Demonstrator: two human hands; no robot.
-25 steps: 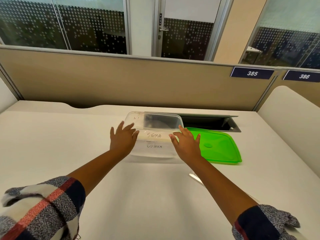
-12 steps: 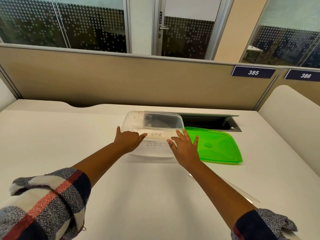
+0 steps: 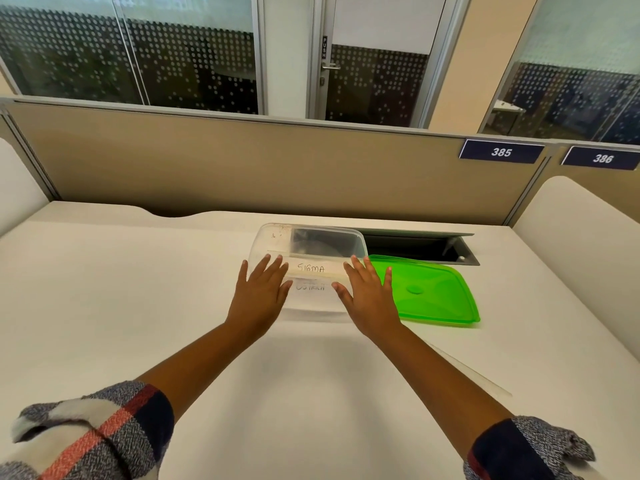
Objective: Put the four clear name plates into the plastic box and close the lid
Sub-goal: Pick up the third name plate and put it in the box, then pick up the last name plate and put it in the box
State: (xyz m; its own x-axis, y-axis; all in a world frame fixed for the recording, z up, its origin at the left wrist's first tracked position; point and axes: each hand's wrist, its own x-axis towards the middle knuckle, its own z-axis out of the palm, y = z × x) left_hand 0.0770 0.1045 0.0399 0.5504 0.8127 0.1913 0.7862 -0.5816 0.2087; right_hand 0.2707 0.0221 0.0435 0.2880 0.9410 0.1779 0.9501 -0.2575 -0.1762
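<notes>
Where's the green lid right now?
The green lid lies flat on the desk, just right of the clear box and beside the right hand, in front of the open cable tray.

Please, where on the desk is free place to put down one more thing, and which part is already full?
Free: the wide white desk left of the plastic box, and the near strip between the two forearms. Crowded: right of the box, where the green lid, the open cable slot and a clear name plate lie.
</notes>
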